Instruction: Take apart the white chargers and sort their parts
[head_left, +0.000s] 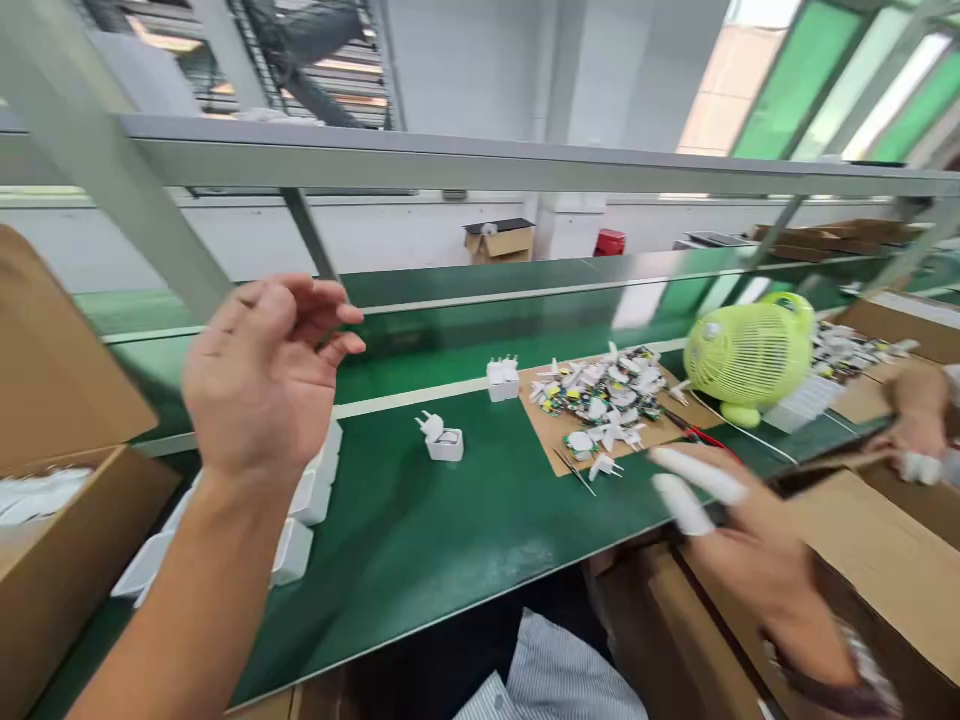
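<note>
My left hand (pixel 262 375) is raised above the left part of the green bench, its fingers loosely curved and apart, with nothing in them. White plastic cases (pixel 309 498) stand in rows below and behind that forearm, partly hidden by it. Over the bench's front edge at the right, my right hand (pixel 757 540) is smeared by motion; white finger covers sit on two stretched, parted fingers, and no held thing shows. Between the hands stands a small white case (pixel 448 446) with a white plug piece (pixel 430 426) tilted on it. Behind it sits a white block with prongs on top (pixel 502 380).
A cardboard sheet (pixel 541 425) bears a heap of white plugs and circuit boards (pixel 607 395). Tweezers (pixel 576 472) and red-handled pliers (pixel 694 430) lie there. A lime-green fan (pixel 750 350) stands behind. Cardboard boxes (pixel 90 560) flank the bench; a co-worker's hand (pixel 916 425) is at right.
</note>
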